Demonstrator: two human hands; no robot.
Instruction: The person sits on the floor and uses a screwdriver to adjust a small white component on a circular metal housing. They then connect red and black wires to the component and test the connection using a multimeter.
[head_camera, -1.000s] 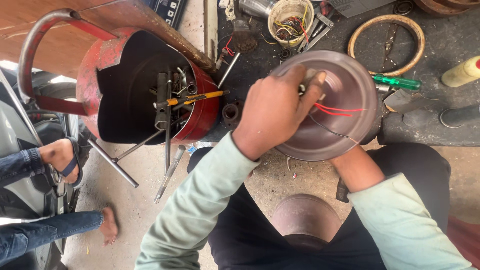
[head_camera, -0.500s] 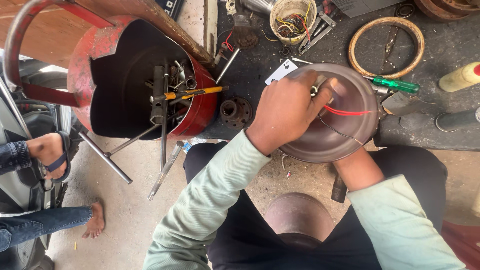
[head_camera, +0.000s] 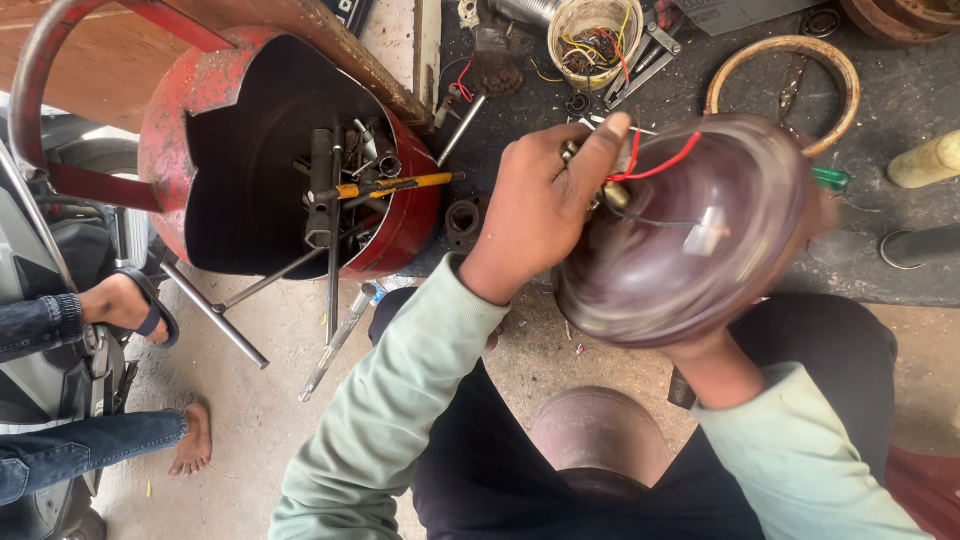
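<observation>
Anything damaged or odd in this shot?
Yes. The red gas cylinder has its side cut open and is stuffed with tools. Loose red wire trails from the round metal housing, which the left hand works on.

Tools stand in the cut-open cylinder (head_camera: 280, 150), left of the domed housing (head_camera: 690, 235); ring (head_camera: 783, 90) behind it.

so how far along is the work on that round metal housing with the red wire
Midway, it seems. Done: the domed metal housing is off the ground, held from beneath by the right hand. In hand: the left hand pinches at the small fittings where the red wire enters. Left: the wires hang loose, and tools sit unused in the cut red cylinder.
</observation>
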